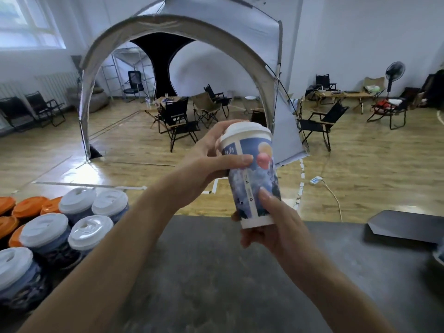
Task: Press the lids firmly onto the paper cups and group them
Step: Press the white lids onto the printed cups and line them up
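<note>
Cup (249,186), mid-air at centre, left hand (209,155) curled round its lid (247,129) rim from 9 o'clock, right hand (276,229) gripping base at 6; risk: lopsided squeeze could cock lid or buckle wall; group (90,233) at 8.

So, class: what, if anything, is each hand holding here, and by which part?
Both hold one paper cup with a white lid: the left hand grips its top, just below the lid; the right hand grips its base.
</note>
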A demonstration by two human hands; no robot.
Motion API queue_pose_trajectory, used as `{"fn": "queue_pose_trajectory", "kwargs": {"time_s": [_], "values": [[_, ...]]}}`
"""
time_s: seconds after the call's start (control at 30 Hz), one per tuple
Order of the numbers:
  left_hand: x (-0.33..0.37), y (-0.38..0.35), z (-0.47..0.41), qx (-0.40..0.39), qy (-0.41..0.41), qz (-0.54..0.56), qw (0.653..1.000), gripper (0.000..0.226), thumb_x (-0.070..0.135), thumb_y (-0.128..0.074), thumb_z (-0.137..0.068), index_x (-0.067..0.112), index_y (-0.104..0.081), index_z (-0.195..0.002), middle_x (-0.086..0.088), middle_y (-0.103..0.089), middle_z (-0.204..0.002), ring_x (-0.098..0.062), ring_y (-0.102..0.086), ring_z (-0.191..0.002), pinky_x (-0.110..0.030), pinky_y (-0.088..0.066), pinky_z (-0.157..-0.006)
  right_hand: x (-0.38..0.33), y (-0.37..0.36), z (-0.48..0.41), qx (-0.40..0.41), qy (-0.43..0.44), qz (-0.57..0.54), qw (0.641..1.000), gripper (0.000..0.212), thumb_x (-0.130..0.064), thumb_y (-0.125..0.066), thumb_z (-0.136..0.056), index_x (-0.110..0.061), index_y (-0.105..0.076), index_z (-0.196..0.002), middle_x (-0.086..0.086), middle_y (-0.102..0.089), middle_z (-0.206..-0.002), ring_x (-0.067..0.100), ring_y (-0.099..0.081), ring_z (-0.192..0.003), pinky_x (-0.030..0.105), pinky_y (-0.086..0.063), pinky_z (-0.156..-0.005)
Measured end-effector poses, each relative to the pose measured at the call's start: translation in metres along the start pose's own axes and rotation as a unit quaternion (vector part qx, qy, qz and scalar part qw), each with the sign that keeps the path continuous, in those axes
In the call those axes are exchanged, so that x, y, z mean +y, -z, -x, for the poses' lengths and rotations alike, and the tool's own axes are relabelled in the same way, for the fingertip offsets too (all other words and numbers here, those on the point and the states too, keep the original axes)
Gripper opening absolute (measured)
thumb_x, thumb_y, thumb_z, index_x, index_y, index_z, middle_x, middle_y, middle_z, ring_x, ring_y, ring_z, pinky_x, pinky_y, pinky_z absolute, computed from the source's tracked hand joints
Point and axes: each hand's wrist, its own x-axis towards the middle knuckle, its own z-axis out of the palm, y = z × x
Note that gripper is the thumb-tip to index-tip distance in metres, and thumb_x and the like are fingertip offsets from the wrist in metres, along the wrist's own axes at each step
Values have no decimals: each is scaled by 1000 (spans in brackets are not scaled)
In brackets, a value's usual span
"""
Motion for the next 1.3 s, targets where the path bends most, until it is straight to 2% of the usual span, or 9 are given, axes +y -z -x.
{"fn": "queue_pose_trajectory", "kwargs": {"time_s": [0.13, 0.27, 0.43, 0.6, 0.8, 0.93, 1.07, 1.2, 1.3], "values": [[3, -4, -2, 26, -9, 6, 1000, 54, 16, -73, -85, 18, -53, -135, -12, -67, -115, -27, -71, -99, -33, -60, -75, -9, -1, 0, -34, -8, -51, 998, 70, -54, -72, -80, -2, -61, -125, 22, -68, -95, 25, -65, -73, 36, -56, -62], [0, -8, -1, -3, 7, 108, 994, 65, 18, -75, -81, 13, -49, -141, -16, -65, -115, -29, -69, -97, -38, -60, -80, -14, -4, 0, -55, 12, -54, 997, 68, -51, -69, -86, 0, -57, -130, 23, -66, -97, 26, -65, -76, 37, -57, -63], [-2, -10, -6, 65, -23, 40, 997, 56, 13, -77, -80, 20, -55, -131, -10, -70, -107, -25, -72, -92, -34, -59, -72, -13, -3, -3, 7, 21, 14, 1000, 61, -47, -78, -77, -17, -62, -127, 13, -73, -107, 27, -71, -88, 36, -59, -69], [3, -6, -3, 2, 9, 96, 995, 71, 16, -78, -75, 14, -49, -139, -13, -65, -116, -27, -68, -101, -37, -58, -77, -15, -5, -3, -85, -15, -142, 986, 69, -52, -74, -73, -6, -62, -123, 24, -67, -90, 22, -62, -62, 32, -56, -57], [-1, -7, 2, 33, 6, 98, 995, 64, 18, -77, -76, 13, -53, -135, -11, -66, -112, -26, -68, -101, -37, -58, -80, -13, -8, -1, 2, 15, -50, 999, 71, -52, -74, -70, -5, -65, -122, 17, -67, -94, 23, -62, -70, 36, -57, -57], [1, -4, 4, 7, 12, 125, 992, 73, 20, -76, -78, 9, -45, -143, -16, -64, -119, -31, -67, -102, -40, -58, -84, -23, -14, 4, -59, -36, -125, 990, 58, -47, -57, -83, -5, -65, -123, 25, -68, -96, 25, -61, -64, 36, -57, -56], [3, -7, 4, 27, 5, 68, 997, 67, 15, -81, -77, 17, -51, -138, -16, -66, -120, -29, -70, -103, -36, -59, -81, -19, -11, 3, -19, 1, -63, 998, 66, -48, -73, -78, -7, -63, -128, 27, -68, -107, 26, -67, -81, 36, -59, -64], [14, -8, 1, 32, 38, 63, 997, 58, 24, -73, -84, 11, -51, -136, -16, -67, -117, -28, -70, -99, -32, -58, -76, -19, -12, 6, -10, -5, -75, 997, 53, -42, -63, -83, -7, -64, -122, 22, -70, -100, 24, -68, -80, 37, -58, -62], [14, -16, -1, 83, 37, 13, 996, 68, 46, -77, -79, 9, -54, -131, -15, -71, -114, -28, -73, -96, -33, -60, -73, -13, -11, 9, 73, 61, 103, 990, 41, -47, -71, -82, -25, -63, -115, 3, -75, -98, 17, -71, -78, 38, -60, -64]]}}
